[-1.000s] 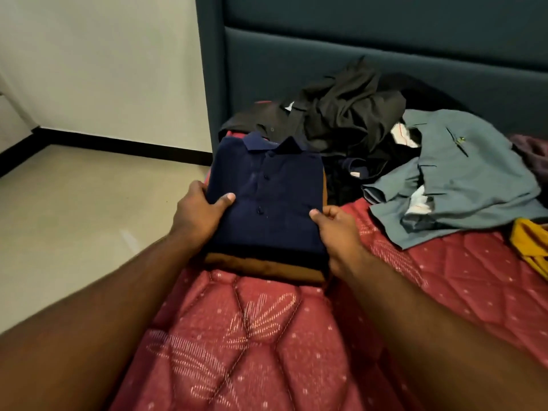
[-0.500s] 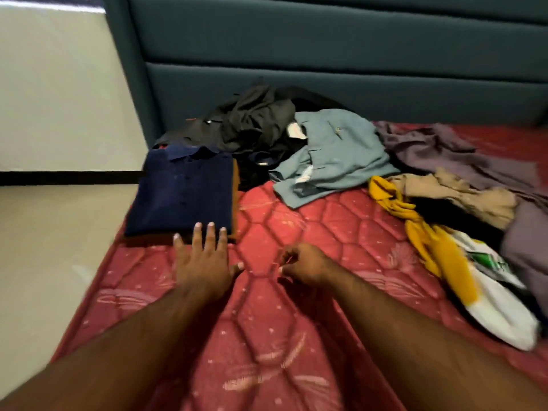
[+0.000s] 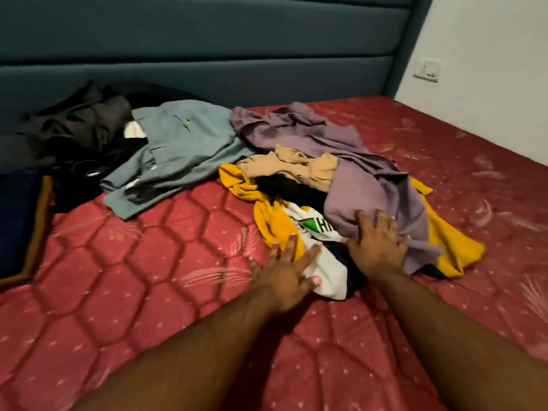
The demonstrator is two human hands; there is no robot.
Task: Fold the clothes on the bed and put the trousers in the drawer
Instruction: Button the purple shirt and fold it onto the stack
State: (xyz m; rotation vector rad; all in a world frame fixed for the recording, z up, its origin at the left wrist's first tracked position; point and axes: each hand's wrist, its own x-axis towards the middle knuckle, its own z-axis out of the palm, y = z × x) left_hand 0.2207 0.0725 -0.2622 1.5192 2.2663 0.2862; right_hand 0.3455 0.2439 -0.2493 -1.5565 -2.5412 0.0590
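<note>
Unfolded clothes lie in a loose heap across the far half of a bed [image 3: 124,292] covered with a red quilted mattress. From left to right the heap comprises a crumpled black garment [image 3: 80,126] against the teal padded headboard [image 3: 207,54], a grey-blue garment with button and pocket detail [image 3: 178,149], a mauve garment [image 3: 355,179] draped over the right side, a tan garment [image 3: 293,167] bunched between them, and a yellow garment [image 3: 267,209] that shows again beyond the mauve cloth at the right. A white garment with a green and black print [image 3: 323,253] lies at the near edge of the heap, partly under the mauve cloth. At the left edge of the view a folded navy shirt [image 3: 17,221] sits on a folded brown garment [image 3: 38,226], well apart from both hands. Which pieces are trousers cannot be told with certainty.

The left hand [image 3: 287,271] lies with fingers spread and straight on the white printed garment, its grip apart. The right hand [image 3: 376,247] rests flat on the near fold of the mauve garment, fingers splayed, its grip likewise apart. A wall socket [image 3: 427,71] is mounted on the white wall at the upper right. No drawer or other container is in view.
</note>
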